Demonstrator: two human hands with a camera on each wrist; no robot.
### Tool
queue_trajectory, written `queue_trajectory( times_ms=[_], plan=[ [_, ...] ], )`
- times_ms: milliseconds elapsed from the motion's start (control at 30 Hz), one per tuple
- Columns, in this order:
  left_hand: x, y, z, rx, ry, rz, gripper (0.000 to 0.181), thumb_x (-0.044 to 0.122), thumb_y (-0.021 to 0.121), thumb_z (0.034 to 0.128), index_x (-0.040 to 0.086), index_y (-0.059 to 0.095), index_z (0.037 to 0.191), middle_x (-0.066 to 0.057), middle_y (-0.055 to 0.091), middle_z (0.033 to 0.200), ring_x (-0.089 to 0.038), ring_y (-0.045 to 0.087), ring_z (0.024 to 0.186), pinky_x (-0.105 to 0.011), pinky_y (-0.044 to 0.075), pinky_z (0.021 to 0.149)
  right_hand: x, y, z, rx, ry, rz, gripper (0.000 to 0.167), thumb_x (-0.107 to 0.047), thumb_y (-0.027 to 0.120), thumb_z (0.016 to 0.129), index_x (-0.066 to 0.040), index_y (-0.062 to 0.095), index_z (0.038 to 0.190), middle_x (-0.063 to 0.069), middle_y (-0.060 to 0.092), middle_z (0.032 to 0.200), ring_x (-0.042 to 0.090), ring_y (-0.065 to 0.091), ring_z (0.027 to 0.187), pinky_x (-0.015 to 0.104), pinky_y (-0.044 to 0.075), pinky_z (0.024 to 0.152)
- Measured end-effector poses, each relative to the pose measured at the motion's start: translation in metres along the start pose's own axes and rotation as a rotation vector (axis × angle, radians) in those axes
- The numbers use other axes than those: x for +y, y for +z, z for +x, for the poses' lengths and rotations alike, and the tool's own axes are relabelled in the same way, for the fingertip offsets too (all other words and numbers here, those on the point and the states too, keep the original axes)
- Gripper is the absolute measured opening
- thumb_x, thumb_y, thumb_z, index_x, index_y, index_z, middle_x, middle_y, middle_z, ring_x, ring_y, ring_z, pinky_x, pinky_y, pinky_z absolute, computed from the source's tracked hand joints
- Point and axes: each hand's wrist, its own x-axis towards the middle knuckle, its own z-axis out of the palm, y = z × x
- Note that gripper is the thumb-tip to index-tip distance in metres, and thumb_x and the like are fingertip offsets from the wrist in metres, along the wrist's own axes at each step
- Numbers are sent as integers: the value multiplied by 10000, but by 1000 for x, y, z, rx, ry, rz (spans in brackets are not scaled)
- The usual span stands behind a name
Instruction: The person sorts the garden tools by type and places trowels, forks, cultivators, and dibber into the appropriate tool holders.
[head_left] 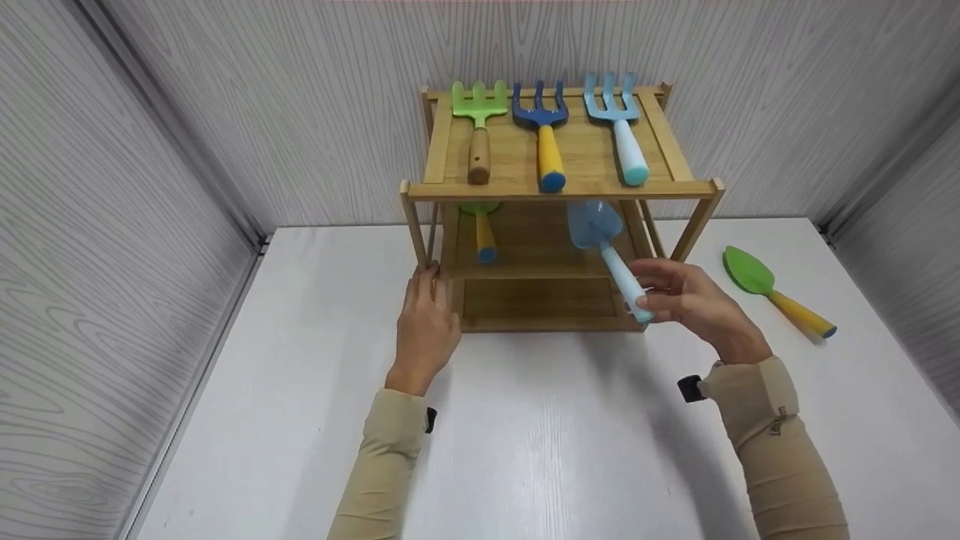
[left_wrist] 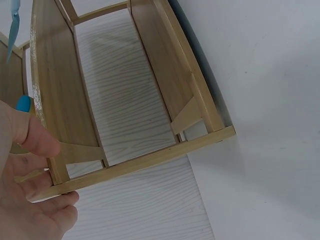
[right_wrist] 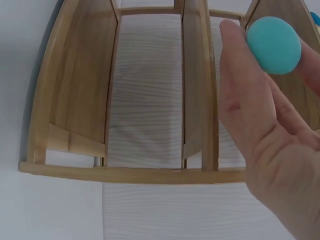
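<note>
My right hand [head_left: 690, 300] pinches the handle of a light blue garden trowel [head_left: 619, 270] near its end; the round turquoise handle end [right_wrist: 274, 45] faces the right wrist view. Its blade is at the middle level of a wooden shelf rack [head_left: 562, 190], under the top board; whether it touches the board is unclear. With thumb and fingers around the rack's left front side, my left hand [head_left: 427, 330] grips the frame, as the left wrist view shows. A green trowel with a yellow handle [head_left: 485, 236] lies on the middle shelf at left, its blade partly hidden.
On the top shelf lie three hand forks: a green one [head_left: 478, 142], a dark blue one with yellow handle [head_left: 550, 150] and a light blue one [head_left: 628, 146]. Another green trowel [head_left: 780, 292] lies on the white table [head_left: 525, 442], right of the rack. Patterned panels surround the table.
</note>
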Motion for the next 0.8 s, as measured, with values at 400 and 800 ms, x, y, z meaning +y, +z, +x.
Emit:
queue_trajectory(
  times_ms=[400, 800],
  plan=[
    [2, -2, -3, -16, -20, 1, 521, -74, 640, 872, -157, 498, 1367, -289, 475, 1393, -488, 439, 1327, -511, 463, 1049, -15, 10, 18, 51, 32, 97, 616, 59, 611, 941, 128, 337, 1489, 95, 566, 1191, 168, 611, 968, 285, 581, 786],
    [2, -1, -1, -24, -23, 14, 543, -67, 678, 867, -150, 494, 1370, -283, 468, 1399, -474, 434, 1334, -503, 451, 1065, -22, 22, 45, 81, 88, 148, 605, -6, 606, 983, 69, 334, 1518, 137, 518, 1276, 166, 606, 987, 311, 570, 866]
  ],
)
